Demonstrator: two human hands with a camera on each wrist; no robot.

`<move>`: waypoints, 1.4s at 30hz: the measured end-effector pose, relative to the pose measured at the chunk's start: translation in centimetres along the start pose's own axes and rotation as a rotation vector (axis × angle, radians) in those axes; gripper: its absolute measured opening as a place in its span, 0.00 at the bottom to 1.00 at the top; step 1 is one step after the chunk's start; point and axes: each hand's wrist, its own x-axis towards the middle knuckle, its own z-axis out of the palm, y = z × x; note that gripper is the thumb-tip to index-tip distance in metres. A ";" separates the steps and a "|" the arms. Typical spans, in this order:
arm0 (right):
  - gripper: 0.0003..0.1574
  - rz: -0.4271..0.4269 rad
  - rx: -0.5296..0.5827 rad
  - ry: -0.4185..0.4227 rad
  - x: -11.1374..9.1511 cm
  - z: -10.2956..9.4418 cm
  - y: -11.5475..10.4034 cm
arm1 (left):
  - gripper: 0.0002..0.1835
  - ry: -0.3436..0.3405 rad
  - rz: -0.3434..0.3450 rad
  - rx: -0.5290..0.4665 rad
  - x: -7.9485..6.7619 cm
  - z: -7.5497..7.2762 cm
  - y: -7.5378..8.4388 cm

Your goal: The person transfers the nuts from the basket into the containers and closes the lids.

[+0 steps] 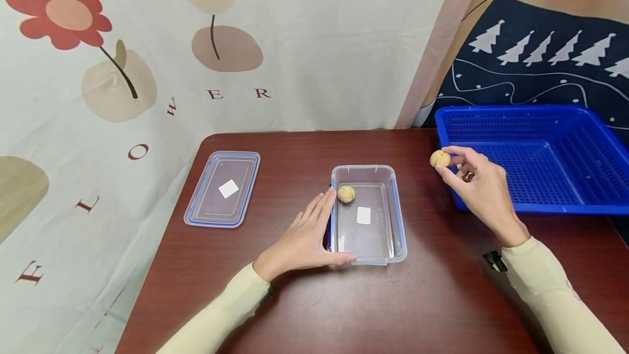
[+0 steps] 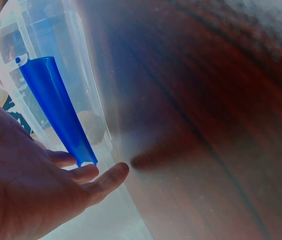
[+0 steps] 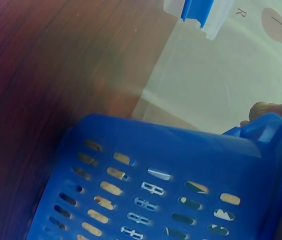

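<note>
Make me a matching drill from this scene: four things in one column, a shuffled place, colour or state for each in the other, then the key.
Things:
1. Left hand
2. Right hand
3. Lid
4. Basket

Descriptions:
A. Blue, with perforated walls
B. Pinching a walnut
C. Lying flat on the table, at the left in the head view
D. Touching the clear container

Pairs: 1-D, 2-B, 3-C, 4-A

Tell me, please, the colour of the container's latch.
The latch is blue, clearest in the left wrist view.
</note>
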 end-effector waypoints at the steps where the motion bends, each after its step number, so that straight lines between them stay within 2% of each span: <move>1: 0.26 -0.002 -0.007 -0.001 0.0 0.1 -0.1 | 0.76 0.001 0.000 0.000 0.0 0.0 0.0; 14: 0.25 -0.009 0.015 -0.038 0.0 0.6 -0.8 | 0.77 0.002 0.006 0.003 -0.1 0.0 0.0; 28: 0.25 -0.099 -0.030 -0.068 0.0 1.7 -1.5 | 0.76 0.010 0.004 0.002 -0.1 0.1 -0.1; 42: 0.26 -0.182 -0.004 -0.120 0.1 3.1 -2.3 | 0.77 0.003 -0.003 -0.007 -0.1 0.1 0.0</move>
